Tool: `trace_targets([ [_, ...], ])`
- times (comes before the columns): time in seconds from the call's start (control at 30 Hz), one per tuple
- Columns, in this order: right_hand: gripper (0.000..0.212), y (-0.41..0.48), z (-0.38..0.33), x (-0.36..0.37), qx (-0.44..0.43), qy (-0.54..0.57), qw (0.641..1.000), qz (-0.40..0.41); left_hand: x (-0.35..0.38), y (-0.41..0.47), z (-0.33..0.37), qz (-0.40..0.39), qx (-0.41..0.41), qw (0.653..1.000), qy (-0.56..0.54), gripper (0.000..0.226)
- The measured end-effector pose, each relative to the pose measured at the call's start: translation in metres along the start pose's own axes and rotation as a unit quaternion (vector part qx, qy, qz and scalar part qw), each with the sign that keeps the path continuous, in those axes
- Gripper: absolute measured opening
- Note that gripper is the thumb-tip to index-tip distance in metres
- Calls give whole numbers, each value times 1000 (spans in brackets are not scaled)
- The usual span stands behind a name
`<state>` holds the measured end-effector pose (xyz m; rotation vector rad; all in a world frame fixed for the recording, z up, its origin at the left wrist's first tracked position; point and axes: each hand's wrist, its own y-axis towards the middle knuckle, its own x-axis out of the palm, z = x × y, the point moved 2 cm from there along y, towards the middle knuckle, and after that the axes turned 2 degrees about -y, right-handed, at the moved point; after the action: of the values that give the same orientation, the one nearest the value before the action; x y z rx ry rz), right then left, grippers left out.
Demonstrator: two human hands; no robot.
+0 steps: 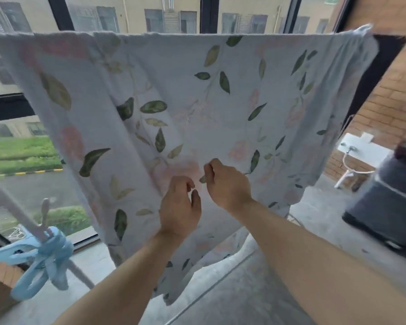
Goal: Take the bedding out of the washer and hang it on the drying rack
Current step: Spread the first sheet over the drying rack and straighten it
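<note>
Bare forearms (pixel 302 266) are reaching up and forward from the bottom edge, meeting low on the hanging cloth. The left hand (pixel 179 207) is showing its back to the camera, with its fingers (pixel 185 184) curling in toward the fabric and the thumb standing a little apart. Whether it is actually gripping a fold, I cannot tell. Just beside it and slightly higher, the right hand (pixel 227 184) is curling its fingers tightly and pinching the cloth between thumb and forefinger.

At the lower left, a cluster of pale blue clothes pegs (pixel 40 256) is hanging from a white slanting pole (pixel 7 191), with one grey peg (pixel 45 211) sticking up above them.

The floral sheet (pixel 220 109), pale with green leaves and faint pink flowers, is hanging in front of the hands. It is draping over a rail that it is hiding completely along its top edge, and it is spreading across nearly the whole width of the view. Its lower corners are trailing down toward the grey concrete floor (pixel 314 221), and long folds are running down its left half.

Off to the right, a dark, blurred washer (pixel 384 202) is standing on the floor, well apart from the sheet. Behind it, a white sink (pixel 359 146) is sitting against the brick wall (pixel 391 85).

Beyond the sheet, a large dark-framed window (pixel 209 12) is looking out on a strip of grass (pixel 19 153), a road and a beige building (pixel 239 5).
</note>
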<state>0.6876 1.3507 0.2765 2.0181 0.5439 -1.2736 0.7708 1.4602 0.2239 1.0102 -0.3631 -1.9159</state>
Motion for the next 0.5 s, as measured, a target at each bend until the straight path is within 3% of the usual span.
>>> trace_targets([
  [0.27,35,-10,201,-60,145,33,988,50,129,22,108,-131,59,989,15,21],
  [0.5,34,-23,396,-125,213,42,974,60,281,43,229,-201,10,979,3,17],
])
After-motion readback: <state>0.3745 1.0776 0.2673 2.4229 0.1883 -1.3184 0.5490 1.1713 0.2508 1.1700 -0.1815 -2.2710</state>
